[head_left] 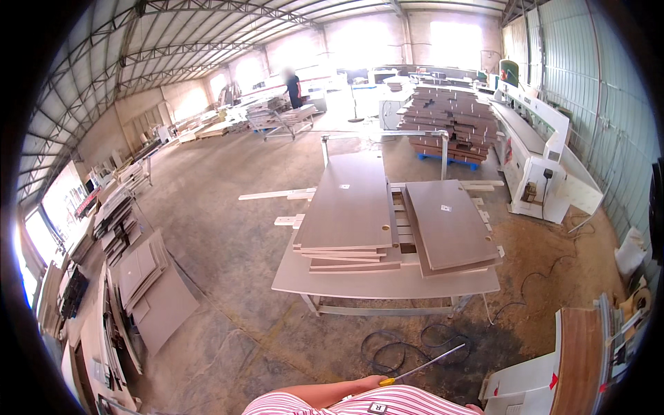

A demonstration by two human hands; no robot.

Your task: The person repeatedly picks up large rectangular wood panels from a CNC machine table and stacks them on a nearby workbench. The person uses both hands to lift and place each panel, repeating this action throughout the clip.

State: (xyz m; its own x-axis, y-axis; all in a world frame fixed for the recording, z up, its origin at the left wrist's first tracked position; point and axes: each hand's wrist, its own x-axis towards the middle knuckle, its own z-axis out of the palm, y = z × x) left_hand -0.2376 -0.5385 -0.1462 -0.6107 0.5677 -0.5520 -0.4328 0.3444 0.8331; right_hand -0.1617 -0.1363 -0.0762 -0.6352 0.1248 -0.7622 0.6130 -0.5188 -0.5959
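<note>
Near the lower edge, my left hand (369, 383) is closed around the yellow handle of a tool with a long thin metal shaft (432, 357). The shaft points up and to the right, above the floor; its exact kind does not show. Only a sliver of my right hand (474, 409) appears beside the striped shirt (408, 403), and its fingers are hidden. Ahead stands a low table (387, 285) bearing a stack of long brown-grey panels (346, 207) on its left. Shorter panels (453, 221) lie on its right. Neither hand touches them.
A black hose (387, 366) lies coiled on the floor before the table. Boards (155, 297) lean and lie at the left. A long white machine (539, 180) and a tall panel stack (449, 117) stand at the far right. A person (293, 90) stands far off.
</note>
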